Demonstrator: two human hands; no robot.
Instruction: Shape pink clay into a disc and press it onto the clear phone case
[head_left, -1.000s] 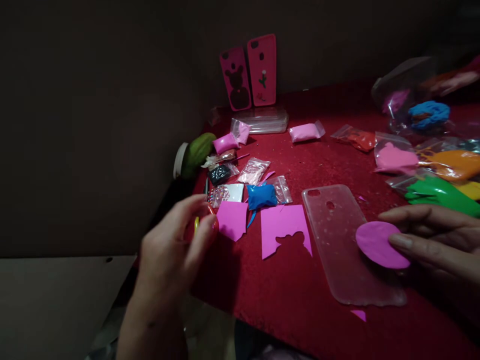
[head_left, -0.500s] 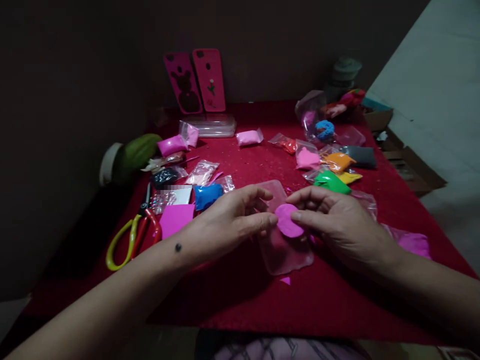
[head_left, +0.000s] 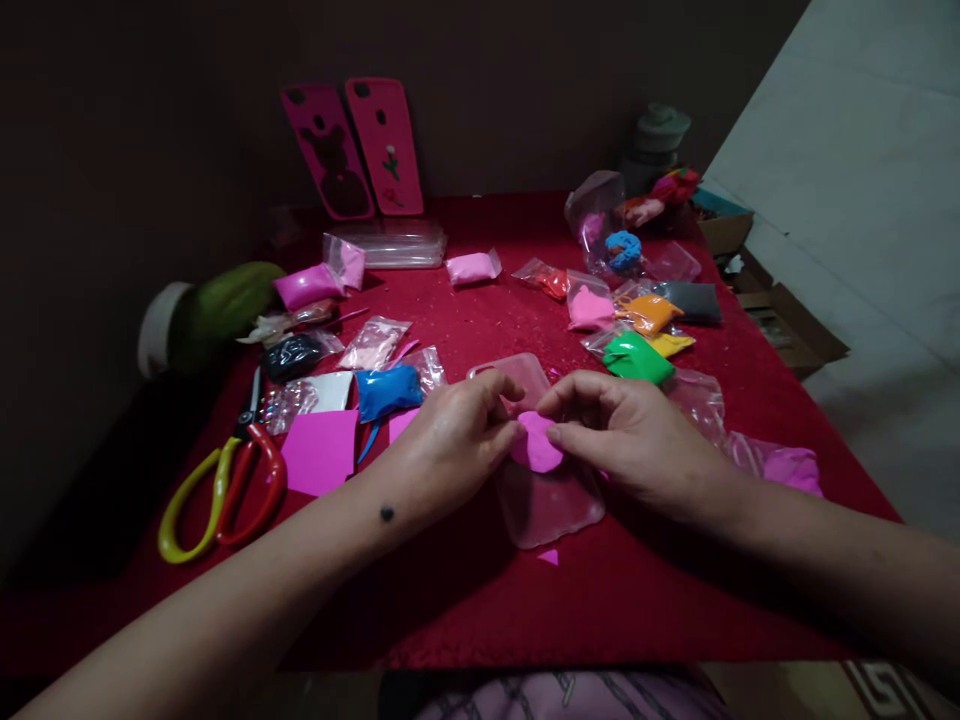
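left hand [head_left: 465, 430] and right hand [head_left: 630, 435]: thumbs and fingers pinching opposite edges of pink disc [head_left: 539, 443], one side each. disc held over clear phone case [head_left: 551, 510], which lies on red cloth [head_left: 435, 620]. small pink scrap [head_left: 550, 557] just below case. red-and-yellow scissors [head_left: 244, 430] left, beside pink sheet [head_left: 321, 452]. blue clay packet [head_left: 388, 392] near left hand, green clay packet [head_left: 637, 358] beyond right hand.

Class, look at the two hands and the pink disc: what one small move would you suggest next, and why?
I would probably lower the pink disc a little toward the clear phone case. The right hand pinches the disc, the left hand has fingertips at its opposite edge, and the case lies flat beneath it.
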